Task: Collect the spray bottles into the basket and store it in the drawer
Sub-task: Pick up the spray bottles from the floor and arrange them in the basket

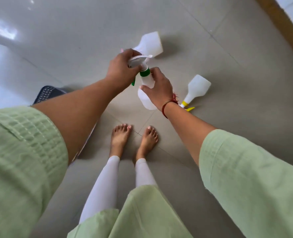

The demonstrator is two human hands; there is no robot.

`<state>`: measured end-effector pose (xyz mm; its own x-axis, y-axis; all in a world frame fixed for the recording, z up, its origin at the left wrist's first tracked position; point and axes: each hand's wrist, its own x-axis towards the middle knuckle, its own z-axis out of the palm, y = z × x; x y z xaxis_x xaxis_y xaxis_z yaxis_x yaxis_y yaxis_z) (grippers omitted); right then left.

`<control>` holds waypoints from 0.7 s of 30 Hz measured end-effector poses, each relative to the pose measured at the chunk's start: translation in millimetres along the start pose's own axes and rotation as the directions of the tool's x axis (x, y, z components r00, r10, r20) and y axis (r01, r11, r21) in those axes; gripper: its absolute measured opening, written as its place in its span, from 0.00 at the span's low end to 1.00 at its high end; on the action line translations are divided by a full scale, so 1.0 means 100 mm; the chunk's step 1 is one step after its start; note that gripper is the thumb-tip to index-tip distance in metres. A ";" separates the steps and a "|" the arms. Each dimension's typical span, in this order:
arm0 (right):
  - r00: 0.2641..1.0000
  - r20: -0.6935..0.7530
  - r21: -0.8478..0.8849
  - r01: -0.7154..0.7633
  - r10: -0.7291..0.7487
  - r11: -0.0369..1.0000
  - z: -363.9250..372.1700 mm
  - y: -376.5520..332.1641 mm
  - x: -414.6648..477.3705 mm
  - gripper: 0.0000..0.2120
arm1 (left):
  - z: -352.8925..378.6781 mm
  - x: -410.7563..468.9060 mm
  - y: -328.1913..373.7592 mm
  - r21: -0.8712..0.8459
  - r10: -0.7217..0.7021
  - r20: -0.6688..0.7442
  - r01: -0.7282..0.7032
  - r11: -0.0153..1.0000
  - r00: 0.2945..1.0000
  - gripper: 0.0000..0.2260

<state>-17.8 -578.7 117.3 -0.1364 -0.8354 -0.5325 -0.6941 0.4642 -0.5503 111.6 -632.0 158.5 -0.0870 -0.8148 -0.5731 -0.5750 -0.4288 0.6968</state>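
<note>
I hold a white spray bottle with a green collar and trigger (146,79) above the floor. My left hand (121,69) grips its white spray head. My right hand (157,89) wraps its translucent body. A second white bottle with a yellow collar and trigger (196,89) lies on the tiles to the right. A third white bottle (151,43) lies farther away, its pink nozzle partly hidden behind my left hand. The dark perforated basket (47,94) stands on the floor at the left, mostly covered by my left forearm.
Grey glossy floor tiles (228,143) stretch all around. My bare feet (133,140) stand just below the held bottle. A wooden strip (285,26) runs along the upper right corner. No drawer is in view.
</note>
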 end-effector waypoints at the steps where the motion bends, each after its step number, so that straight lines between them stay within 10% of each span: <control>1: 0.999 0.022 0.019 0.022 -0.023 1.000 0.09 -0.11 -0.01 0.20 | -0.14 -0.04 -0.10 -0.003 -0.002 -0.032 0.002 1.000 0.999 0.13; 9: 0.960 0.128 0.248 0.213 -0.250 0.945 0.59 -0.99 -0.09 0.37 | -1.08 -0.39 -0.77 0.044 -0.009 -0.196 0.018 0.999 0.981 0.11; 21: 0.763 0.337 -0.154 0.623 -0.552 0.767 1.38 -2.15 -0.11 0.15 | -2.29 -0.69 -1.46 0.147 -0.067 -0.117 0.084 0.986 0.991 0.11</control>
<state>230.5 -628.8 153.1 0.5170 -0.7941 -0.3196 -0.7262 -0.2093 -0.6549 388.0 -602.5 194.8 0.0472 -0.8244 -0.5640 -0.6936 -0.4334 0.5754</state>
